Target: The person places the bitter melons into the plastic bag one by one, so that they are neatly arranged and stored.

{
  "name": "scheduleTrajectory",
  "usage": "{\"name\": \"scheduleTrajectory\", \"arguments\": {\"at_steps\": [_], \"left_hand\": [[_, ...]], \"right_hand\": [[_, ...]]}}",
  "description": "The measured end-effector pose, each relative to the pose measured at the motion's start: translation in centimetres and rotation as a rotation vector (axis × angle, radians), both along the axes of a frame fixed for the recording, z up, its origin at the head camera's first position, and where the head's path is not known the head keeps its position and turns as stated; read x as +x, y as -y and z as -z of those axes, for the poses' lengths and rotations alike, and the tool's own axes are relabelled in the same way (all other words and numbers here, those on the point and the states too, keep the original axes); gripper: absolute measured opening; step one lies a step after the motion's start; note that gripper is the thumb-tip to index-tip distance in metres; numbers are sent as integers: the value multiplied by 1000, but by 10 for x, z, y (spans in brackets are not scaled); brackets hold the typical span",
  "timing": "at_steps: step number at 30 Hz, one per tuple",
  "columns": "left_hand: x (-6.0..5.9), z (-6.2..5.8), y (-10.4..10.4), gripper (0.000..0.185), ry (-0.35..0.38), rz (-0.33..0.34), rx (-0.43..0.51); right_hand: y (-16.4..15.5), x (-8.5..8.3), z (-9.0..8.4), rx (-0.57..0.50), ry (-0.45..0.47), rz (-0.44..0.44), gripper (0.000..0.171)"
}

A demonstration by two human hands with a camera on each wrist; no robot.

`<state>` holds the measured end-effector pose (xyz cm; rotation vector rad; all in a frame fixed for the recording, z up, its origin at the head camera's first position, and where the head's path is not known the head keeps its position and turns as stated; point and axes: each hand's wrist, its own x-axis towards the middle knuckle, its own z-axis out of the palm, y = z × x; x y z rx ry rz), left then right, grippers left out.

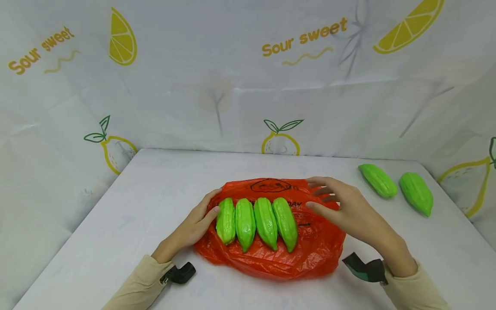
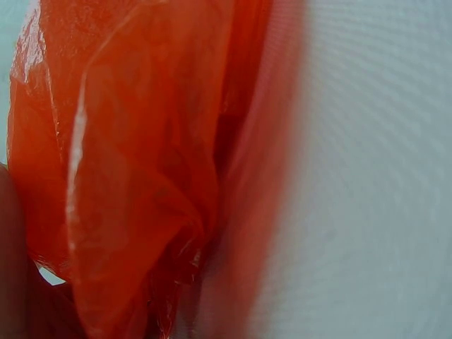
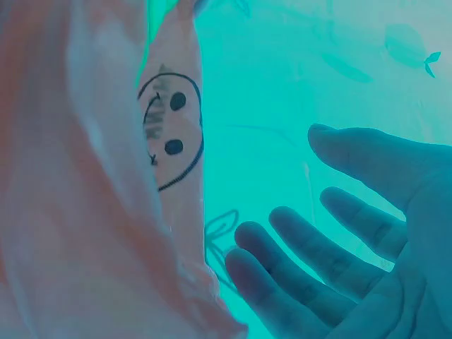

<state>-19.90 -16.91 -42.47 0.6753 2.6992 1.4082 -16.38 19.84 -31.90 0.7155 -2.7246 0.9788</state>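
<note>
A red plastic bag (image 1: 317, 258) with black print lies on the white table, and several bright green, ridged fruits (image 1: 245, 224) like star fruit sit side by side on it. My left hand (image 1: 195, 226) holds the bag's left edge, thumb close beside the leftmost fruit and fingertips partly hidden by the plastic. In the left wrist view the creased bag (image 2: 148, 155) fills the left half. My right hand (image 1: 348, 211) hovers at the bag's right side, fingers loosely spread. The right wrist view shows this hand (image 3: 353, 261) holding nothing, apart from the bag (image 3: 85, 176) with its smiley print.
Two more green fruits lie at the table's back right, one (image 1: 377, 181) left of the other (image 1: 416, 193). A white cloth (image 1: 193, 86) with lemon prints hangs behind the table (image 1: 116, 241). A dark wrist camera (image 1: 180, 273) sits on each sleeve.
</note>
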Motion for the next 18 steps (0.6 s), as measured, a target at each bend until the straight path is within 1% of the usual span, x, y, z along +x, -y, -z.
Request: {"name": "scheduleTrajectory", "arguments": {"at_steps": [7,10,14,18], "left_hand": [[1,0,0,50,4,0,1],[1,0,0,51,5,1,2],[0,0,1,51,6,1,0],[1,-1,1,51,6,1,-1]], "right_hand": [[-11,-2,-2,13,-49,24,51],[-17,-4,-1,28,-96,42,52],[-26,-8,1,19,-159,54,53],[-34,-12,3,6,-166,85,53]]}}
